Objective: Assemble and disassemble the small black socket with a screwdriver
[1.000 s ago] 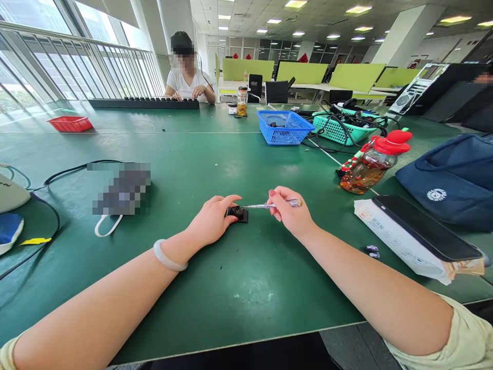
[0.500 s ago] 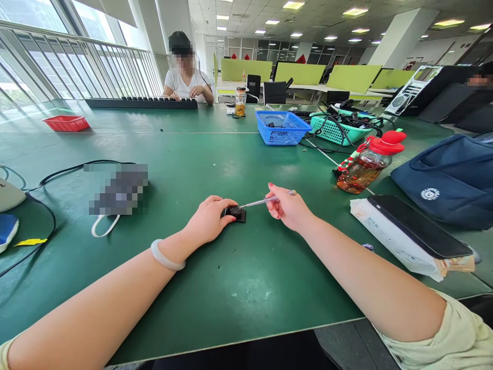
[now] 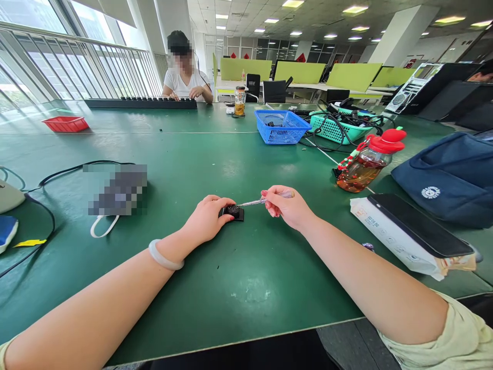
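Head view: left fingers (image 3: 226, 220) pinching black part (image 3: 238, 214), inward from near edge of desk (image 3: 254, 267); right fingers (image 3: 271, 208) pinching screwdriver (image 3: 254, 202), shaft pointing left at part.

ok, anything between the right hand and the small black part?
Nothing visible blocks it: only the screwdriver in the right hand spans the gap; tip contact is too small to tell. The left hand holds the small black part from the opposite side.

Sleeves (image 3: 458, 329) are pale green, bangle (image 3: 162, 261) white, nails (image 3: 264, 193) red.
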Motion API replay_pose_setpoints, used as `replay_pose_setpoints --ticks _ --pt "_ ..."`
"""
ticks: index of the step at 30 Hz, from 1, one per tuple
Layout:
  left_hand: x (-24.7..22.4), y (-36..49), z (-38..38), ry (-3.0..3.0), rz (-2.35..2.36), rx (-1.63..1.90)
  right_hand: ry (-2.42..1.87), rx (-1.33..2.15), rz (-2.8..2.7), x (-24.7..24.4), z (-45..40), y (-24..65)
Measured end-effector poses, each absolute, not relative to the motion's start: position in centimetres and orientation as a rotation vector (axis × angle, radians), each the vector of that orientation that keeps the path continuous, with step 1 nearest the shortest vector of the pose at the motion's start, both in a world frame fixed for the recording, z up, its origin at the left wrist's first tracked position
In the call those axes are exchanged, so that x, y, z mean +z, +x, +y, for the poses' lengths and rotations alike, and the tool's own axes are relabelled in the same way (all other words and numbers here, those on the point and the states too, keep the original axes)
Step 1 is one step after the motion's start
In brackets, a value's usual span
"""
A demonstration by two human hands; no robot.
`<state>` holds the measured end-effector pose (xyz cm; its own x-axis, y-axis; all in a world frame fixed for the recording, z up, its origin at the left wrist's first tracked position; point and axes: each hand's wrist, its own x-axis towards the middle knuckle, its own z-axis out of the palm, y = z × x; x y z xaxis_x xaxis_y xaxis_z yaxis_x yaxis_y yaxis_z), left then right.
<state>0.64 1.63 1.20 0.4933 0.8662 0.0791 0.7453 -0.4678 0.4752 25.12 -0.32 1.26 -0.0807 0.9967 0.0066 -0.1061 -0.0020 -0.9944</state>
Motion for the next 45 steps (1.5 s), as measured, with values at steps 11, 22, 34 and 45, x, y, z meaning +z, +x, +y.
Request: replay_pose_setpoints --ticks 11,22,34,45 --pt "1.1 0.7 1.6 2.367 1.36 0.434 -1.113 1.454 -1.092 2.0 -0.5 25.3" --pt "1.2 0.7 1.5 2.383 1.356 0.427 -1.193 1.408 -0.978 1.5 0.2 25.5" --pt "1.0 0.5 1.6 2.364 1.351 0.437 -1.168 1.368 -1.114 0.9 0.1 25.4" --pt "1.4 0.8 1.4 2.372 1.341 0.42 -0.998 1.286 -0.989 1.5 -0.3 25.2"
